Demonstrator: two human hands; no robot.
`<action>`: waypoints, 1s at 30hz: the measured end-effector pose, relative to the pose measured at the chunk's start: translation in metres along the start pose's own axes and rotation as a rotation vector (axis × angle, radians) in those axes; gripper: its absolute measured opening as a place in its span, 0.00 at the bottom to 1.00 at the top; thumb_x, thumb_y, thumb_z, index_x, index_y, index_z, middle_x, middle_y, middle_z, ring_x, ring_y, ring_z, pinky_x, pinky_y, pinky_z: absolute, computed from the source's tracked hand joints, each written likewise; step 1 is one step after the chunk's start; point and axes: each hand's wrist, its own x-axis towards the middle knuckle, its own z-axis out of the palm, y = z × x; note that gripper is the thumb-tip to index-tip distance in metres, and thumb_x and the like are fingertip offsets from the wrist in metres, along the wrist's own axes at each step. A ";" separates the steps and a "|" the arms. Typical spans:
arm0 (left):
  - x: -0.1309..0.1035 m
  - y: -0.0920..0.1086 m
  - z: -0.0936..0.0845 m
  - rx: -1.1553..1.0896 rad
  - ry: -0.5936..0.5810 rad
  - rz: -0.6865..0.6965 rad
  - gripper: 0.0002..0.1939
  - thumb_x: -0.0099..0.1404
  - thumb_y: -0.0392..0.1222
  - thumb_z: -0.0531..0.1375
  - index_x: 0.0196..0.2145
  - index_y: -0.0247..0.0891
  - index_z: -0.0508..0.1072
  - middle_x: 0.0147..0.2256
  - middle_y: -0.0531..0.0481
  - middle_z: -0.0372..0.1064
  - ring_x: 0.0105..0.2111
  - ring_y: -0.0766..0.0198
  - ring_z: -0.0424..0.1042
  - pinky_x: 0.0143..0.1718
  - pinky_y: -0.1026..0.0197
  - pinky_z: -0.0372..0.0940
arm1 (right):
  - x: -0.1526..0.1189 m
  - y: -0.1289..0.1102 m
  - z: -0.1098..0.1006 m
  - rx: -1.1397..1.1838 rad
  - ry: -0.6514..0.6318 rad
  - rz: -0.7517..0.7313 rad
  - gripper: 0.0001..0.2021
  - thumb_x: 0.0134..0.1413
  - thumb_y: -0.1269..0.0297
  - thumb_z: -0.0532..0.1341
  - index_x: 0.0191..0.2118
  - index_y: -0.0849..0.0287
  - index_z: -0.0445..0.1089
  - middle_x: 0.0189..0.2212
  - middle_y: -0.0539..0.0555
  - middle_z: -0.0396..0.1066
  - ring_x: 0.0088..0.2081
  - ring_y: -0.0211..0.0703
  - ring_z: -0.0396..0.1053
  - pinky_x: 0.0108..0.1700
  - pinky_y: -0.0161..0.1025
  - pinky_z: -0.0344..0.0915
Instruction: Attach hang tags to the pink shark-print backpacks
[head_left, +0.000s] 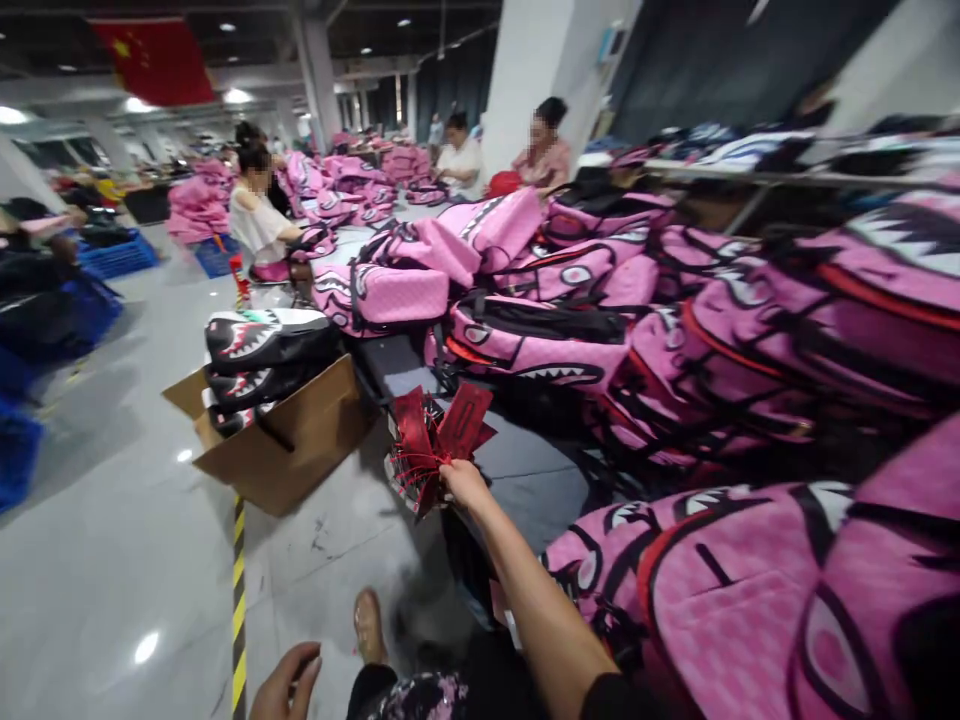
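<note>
My right hand point(465, 484) is closed on a bunch of red hang tags point(435, 440) with thin red strings, held out over the near edge of the grey table point(525, 492). Some darker pieces hang in the same bunch, too blurred to make out. Low in the view, my left hand point(287, 684) is partly cut off by the frame; its fingers are loosely bent and apart, with nothing seen in them. Pink backpacks point(536, 340) with shark-mouth prints lie heaped beyond and to the right of my right hand.
A cardboard box point(300, 445) holding black shark-print bags point(262, 340) stands on the floor at left. Yellow-black tape point(239, 600) runs along the floor. Several people sit around the far table. Blue crates point(116, 255) stand farther left.
</note>
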 end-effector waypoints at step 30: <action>0.306 0.380 0.273 0.202 -0.798 1.482 0.19 0.64 0.38 0.60 0.53 0.36 0.69 0.53 0.41 0.67 0.53 0.52 0.62 0.53 0.47 0.60 | 0.066 0.060 -0.158 -0.349 0.236 0.626 0.18 0.63 0.64 0.51 0.46 0.66 0.75 0.46 0.69 0.74 0.48 0.55 0.73 0.43 0.40 0.64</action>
